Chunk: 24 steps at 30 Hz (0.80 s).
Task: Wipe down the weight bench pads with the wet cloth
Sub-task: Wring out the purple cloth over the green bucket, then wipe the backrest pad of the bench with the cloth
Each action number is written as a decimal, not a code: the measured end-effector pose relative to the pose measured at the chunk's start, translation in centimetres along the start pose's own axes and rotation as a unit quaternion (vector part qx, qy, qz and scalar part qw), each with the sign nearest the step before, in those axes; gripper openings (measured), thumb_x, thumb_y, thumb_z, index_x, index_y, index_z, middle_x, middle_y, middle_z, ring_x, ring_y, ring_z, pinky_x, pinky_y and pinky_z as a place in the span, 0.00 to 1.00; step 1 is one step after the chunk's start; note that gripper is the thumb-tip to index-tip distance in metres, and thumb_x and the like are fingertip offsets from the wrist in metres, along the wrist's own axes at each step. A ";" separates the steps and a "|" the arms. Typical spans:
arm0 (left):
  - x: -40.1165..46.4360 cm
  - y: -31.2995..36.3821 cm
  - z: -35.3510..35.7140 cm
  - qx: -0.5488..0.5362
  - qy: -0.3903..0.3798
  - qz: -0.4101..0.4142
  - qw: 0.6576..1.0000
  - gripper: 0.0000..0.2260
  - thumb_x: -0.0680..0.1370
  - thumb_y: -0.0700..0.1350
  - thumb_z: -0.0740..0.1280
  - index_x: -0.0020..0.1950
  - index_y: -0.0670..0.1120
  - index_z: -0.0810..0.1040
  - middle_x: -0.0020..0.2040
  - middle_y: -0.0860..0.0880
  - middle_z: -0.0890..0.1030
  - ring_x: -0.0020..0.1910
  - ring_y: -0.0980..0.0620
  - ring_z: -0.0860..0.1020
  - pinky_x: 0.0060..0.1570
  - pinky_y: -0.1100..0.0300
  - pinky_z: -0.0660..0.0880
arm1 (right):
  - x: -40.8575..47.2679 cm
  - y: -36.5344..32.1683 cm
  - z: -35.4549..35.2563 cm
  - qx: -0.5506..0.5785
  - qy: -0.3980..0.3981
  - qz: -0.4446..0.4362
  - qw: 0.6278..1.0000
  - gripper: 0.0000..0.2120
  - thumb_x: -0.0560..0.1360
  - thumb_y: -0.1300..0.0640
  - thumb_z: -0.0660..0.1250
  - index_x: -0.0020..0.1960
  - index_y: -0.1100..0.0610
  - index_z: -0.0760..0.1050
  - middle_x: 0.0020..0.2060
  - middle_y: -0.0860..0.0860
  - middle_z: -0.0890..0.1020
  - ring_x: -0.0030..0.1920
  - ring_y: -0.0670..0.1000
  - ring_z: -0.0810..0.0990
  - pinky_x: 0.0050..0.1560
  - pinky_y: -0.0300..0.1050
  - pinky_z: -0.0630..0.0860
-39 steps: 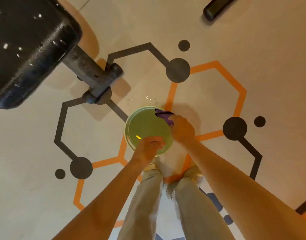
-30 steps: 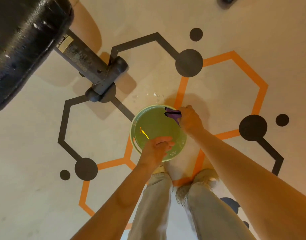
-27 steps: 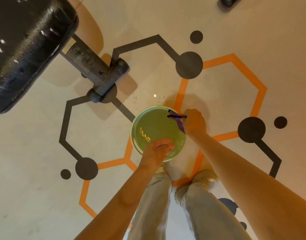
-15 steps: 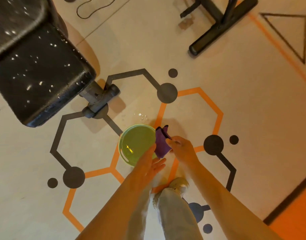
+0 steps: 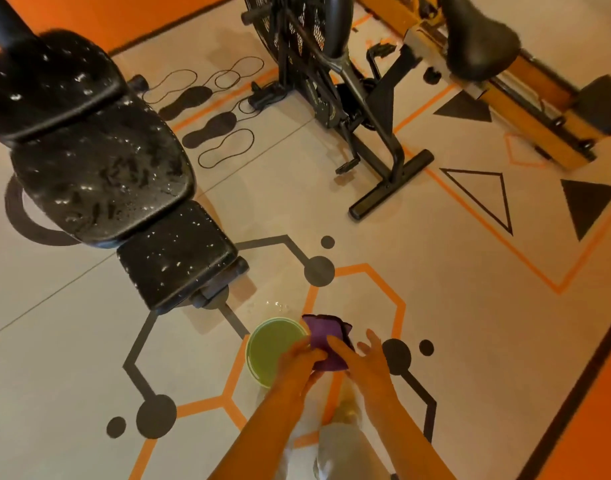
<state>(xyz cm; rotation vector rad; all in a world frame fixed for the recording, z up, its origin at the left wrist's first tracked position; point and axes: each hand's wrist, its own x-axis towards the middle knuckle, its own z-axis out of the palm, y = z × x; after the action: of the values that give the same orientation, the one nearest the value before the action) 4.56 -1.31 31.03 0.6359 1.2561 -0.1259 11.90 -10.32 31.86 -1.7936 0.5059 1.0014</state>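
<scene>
Lifted clear of bowl, cloth held flat, both hands.

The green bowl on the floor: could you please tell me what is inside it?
The green bowl shows only greenish liquid; its near rim is covered by the left hand.

Bare forearms; light beige trousers.

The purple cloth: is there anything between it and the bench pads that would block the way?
Nothing visible blocks it. Both hands, left hand and right hand, hold the purple cloth beside the green bowl; only open floor separates it from the nearest bench pad.
</scene>
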 end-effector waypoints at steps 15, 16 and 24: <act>-2.2 1.3 5.7 0.223 0.023 0.055 0.973 0.05 0.79 0.39 0.66 0.51 0.49 0.78 0.45 0.53 0.78 0.44 0.57 0.76 0.39 0.68 0.74 | 4.8 -7.0 -12.3 -0.089 -0.156 0.063 0.982 0.16 0.68 0.63 0.75 0.54 0.64 0.77 0.48 0.64 0.82 0.46 0.62 0.80 0.45 0.52 0.78; -2.1 1.2 5.7 0.220 0.048 0.064 0.972 0.05 0.80 0.38 0.65 0.51 0.48 0.77 0.44 0.53 0.77 0.42 0.56 0.75 0.38 0.68 0.72 | 5.8 -7.1 -14.2 -0.110 -0.142 0.071 0.981 0.16 0.67 0.63 0.76 0.53 0.63 0.77 0.48 0.64 0.82 0.47 0.63 0.80 0.46 0.54 0.78; -1.9 -1.8 2.4 0.183 0.198 0.042 0.962 0.07 0.79 0.34 0.64 0.54 0.40 0.79 0.45 0.42 0.80 0.41 0.48 0.76 0.34 0.62 0.68 | 13.1 -11.5 -25.6 -0.262 -0.034 0.083 0.961 0.08 0.64 0.68 0.77 0.40 0.63 0.78 0.43 0.61 0.81 0.44 0.61 0.78 0.47 0.54 0.72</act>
<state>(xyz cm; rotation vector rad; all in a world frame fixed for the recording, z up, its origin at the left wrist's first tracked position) 5.17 -4.49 32.46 1.0725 1.6044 -0.1676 37.99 -27.09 32.13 -2.1962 0.3714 1.4069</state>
